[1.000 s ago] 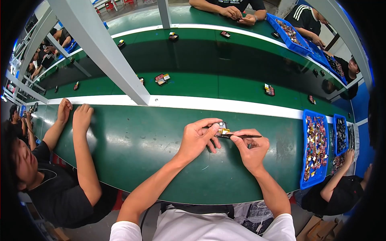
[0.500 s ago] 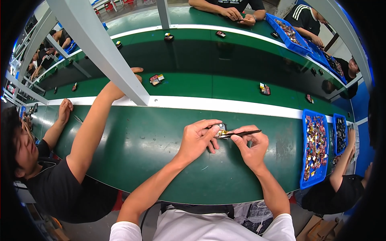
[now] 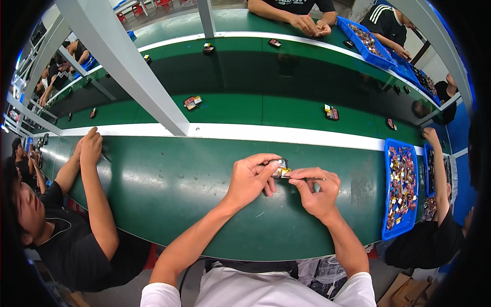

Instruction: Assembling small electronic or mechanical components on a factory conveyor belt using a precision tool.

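My left hand (image 3: 248, 177) is closed on a small black electronic unit (image 3: 281, 171) with a yellow-gold part, tilted up just above the green table. Between the thumb and fingers of my right hand (image 3: 320, 195) is a pair of thin black tweezers (image 3: 315, 179). Their tip end is at the unit's right side, close to the yellow part. Fingers cover much of the unit, so I cannot tell whether the tweezers grip anything.
At right stands a blue tray (image 3: 387, 204) heaped with small multicoloured parts. Beyond the white rail (image 3: 286, 132), a green conveyor belt (image 3: 255, 105) carries several similar units. A grey post (image 3: 128, 71) rises at left. Co-workers sit on both sides and opposite.
The tweezers have turned and tipped flatter, with my right hand slightly lower. Units on the belt have shifted left. The person at left has drawn an arm back from the belt.
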The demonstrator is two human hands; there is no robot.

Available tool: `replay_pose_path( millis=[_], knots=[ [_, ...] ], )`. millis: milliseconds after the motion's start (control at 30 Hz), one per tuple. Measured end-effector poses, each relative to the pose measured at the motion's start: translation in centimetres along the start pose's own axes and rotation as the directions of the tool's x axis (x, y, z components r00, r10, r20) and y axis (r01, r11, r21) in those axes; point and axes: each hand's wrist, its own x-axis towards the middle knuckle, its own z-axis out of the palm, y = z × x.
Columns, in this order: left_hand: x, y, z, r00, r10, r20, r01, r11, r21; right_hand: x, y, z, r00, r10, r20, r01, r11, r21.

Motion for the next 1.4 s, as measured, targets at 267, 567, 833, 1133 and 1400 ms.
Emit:
replay_pose_path(
  millis=[267,567,833,1133,1400],
  knots=[
    [-0.3,0.1,0.7,0.999,0.011,-0.050,-0.006,0.996,0.091,-0.2,-0.1,0.4,0.998,-0.059,-0.026,0.057,0.996,-0.073],
    [-0.3,-0.1,1.2,0.994,0.081,-0.080,-0.066,0.983,0.172,-0.4,-0.1,0.7,0.998,-0.023,-0.052,0.021,0.999,-0.045],
    [0.8,0.1,0.7,0.982,0.053,-0.180,-0.039,0.996,0.079,-0.1,1.0,0.8,0.983,0.116,-0.144,-0.101,0.989,0.106],
    [13.9,4.5,-4.0,0.891,0.312,-0.329,-0.074,0.816,0.573,-0.5,3.7,0.3,0.934,0.170,-0.313,-0.136,0.982,0.128],
    [14.5,3.7,-3.2,0.746,0.657,-0.106,-0.159,0.331,0.930,-0.4,3.3,0.4,0.948,0.114,-0.296,-0.096,0.993,0.074]
  ],
)
